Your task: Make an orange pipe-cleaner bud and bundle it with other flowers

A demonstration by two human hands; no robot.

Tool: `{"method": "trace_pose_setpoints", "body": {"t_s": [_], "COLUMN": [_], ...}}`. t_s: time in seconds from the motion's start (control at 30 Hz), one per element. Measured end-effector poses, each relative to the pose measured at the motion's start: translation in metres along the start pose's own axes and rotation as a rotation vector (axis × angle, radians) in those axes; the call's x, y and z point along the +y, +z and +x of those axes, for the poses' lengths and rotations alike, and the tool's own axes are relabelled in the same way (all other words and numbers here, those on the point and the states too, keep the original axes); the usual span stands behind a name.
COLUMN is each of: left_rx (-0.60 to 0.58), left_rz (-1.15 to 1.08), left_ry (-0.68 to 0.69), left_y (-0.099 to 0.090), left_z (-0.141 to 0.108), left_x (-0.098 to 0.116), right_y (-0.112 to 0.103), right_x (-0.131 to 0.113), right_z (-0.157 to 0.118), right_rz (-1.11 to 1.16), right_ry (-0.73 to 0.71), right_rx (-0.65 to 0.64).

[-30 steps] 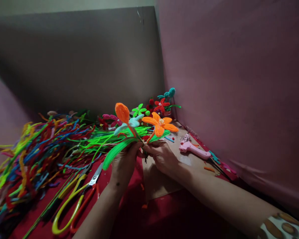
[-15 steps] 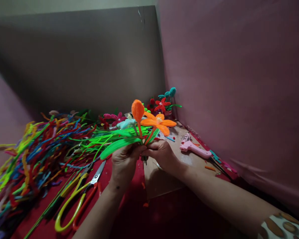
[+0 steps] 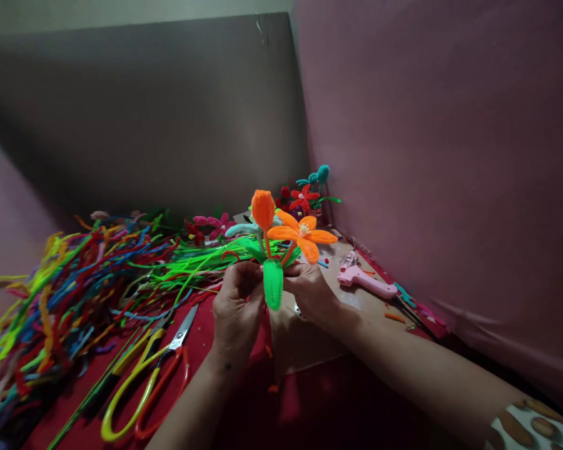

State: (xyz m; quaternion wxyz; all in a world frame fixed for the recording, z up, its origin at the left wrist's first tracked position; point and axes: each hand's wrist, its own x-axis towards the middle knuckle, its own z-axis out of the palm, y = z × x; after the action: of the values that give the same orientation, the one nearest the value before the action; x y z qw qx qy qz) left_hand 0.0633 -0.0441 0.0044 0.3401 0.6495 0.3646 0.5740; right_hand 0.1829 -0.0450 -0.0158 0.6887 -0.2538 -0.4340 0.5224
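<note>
Upright between both hands stands a fuzzy flower bunch, with an orange bud [image 3: 263, 209], an orange open flower [image 3: 303, 233] with a pale centre, and a pale blue flower behind. A green leaf [image 3: 273, 284] hangs down in front, between the hands. My left hand [image 3: 238, 306] has its fingers pinched at the left side of the bunch's base. From the right, my right hand [image 3: 309, 292] grips the same base, its fingertips partly behind the leaf. The stem ends are hidden.
Colourful fuzzy stems [image 3: 75, 287] heap at the left. Scissors [image 3: 178, 340] with yellow and red handles lie on the red cloth beside pliers [image 3: 141, 350]. A pink glue gun [image 3: 366, 280] rests on the board [image 3: 304, 350]. Red flowers [image 3: 303, 197] stand at the back.
The bunch has turned: the big green leaf that pointed left now hangs down toward me, and the orange flower has moved slightly right. My left hand's fingers have shifted up beside the base.
</note>
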Motion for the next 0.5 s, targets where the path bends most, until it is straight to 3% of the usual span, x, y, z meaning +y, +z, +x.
{"method": "trace_pose_setpoints", "body": {"t_s": [0.07,0.23,0.5], "left_rx": [0.001,-0.183,-0.209], "left_rz": [0.099,0.249,0.044], "left_ry": [-0.043,-0.222,-0.325], "left_y": [0.0,-0.002,-0.001], "left_z": [0.0,0.001,0.007], "left_x": [0.002,0.005,-0.013], "right_y": [0.0,-0.001,0.007], "right_x": [-0.002,-0.004,-0.014], "right_z": [0.001,0.0,-0.004], "right_rz": [0.032,0.089,0.058], "right_ry": [0.024,0.084,0.081], "right_rx": [0.019,0.071,0.013]}}
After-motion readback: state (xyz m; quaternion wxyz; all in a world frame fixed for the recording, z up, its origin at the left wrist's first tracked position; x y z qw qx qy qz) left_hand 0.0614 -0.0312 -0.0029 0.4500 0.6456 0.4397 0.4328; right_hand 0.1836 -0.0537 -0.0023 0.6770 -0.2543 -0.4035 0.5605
